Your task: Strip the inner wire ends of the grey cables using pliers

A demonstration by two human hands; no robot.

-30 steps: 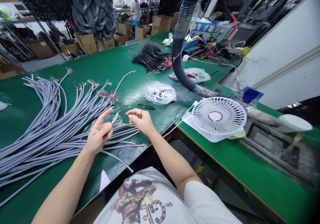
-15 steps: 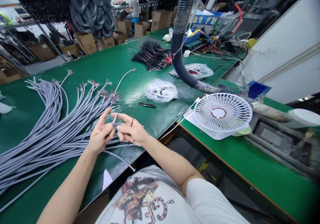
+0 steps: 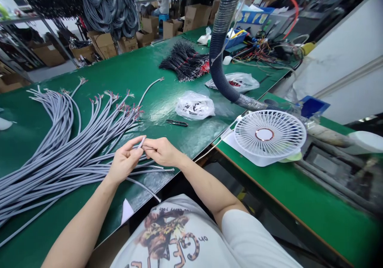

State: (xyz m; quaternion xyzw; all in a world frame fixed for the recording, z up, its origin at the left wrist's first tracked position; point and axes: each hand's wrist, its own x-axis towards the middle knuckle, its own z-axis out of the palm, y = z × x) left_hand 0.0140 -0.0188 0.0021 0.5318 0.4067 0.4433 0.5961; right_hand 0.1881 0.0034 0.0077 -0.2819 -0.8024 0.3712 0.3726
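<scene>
My left hand point(image 3: 125, 160) is closed, pinching the end of a grey cable point(image 3: 141, 142) between thumb and fingers. Right against it is my right hand point(image 3: 164, 152), its fingers closed on a thin dark tool point(image 3: 149, 148) that points toward the cable end; the tool's kind is too small to make out. Beneath and to the left of both hands spreads a large bundle of grey cables point(image 3: 74, 152), several with stripped ends showing red and white wires. Beyond my right hand lies a pair of black thread snips point(image 3: 177, 123).
A clear bag of small parts point(image 3: 195, 105) lies past the snips, with bundled black wires point(image 3: 185, 62) farther back. To the right are a white fan point(image 3: 269, 134) and a ribbed hose point(image 3: 218, 56) curving down. The green table's edge runs diagonally below my right forearm.
My hands have drawn together. The right index finger, stretched out before, has curled in, and the thin tool has swung from upright to lying toward the cable end.
</scene>
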